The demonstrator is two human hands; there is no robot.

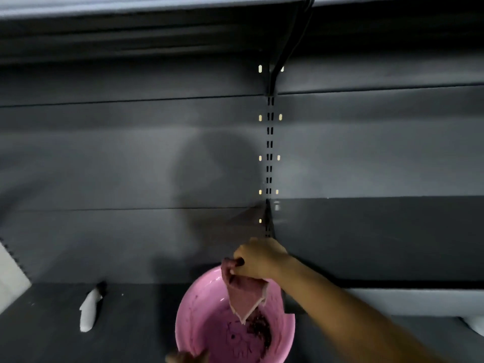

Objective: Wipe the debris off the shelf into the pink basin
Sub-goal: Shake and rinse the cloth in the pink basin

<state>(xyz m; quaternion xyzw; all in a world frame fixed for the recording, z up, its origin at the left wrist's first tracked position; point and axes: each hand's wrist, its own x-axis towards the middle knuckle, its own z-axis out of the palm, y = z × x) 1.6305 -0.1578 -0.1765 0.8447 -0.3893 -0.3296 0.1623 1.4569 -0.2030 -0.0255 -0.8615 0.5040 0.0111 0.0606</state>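
Grey metal wall with a slotted upright (269, 153) stands behind the dark shelf (52, 336). On the shelf a white blurred object (88, 311) lies left of the pink basin (199, 310). The right hand (258, 260) pinches a stained cloth (247, 297) that hangs over the basin, where dark debris (259, 327) lies. The left hand (187, 358) is at the near rim; its grip I cannot tell

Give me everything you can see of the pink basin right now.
Round pink plastic basin, upright, low in the centre against the dark grey shelf; the frame cuts off its near edge. Dark debris crumbs and smears lie inside, mostly right. A folded pinkish cloth, pinched by the right hand, hangs over it. Fingers of the left hand show at its near rim.
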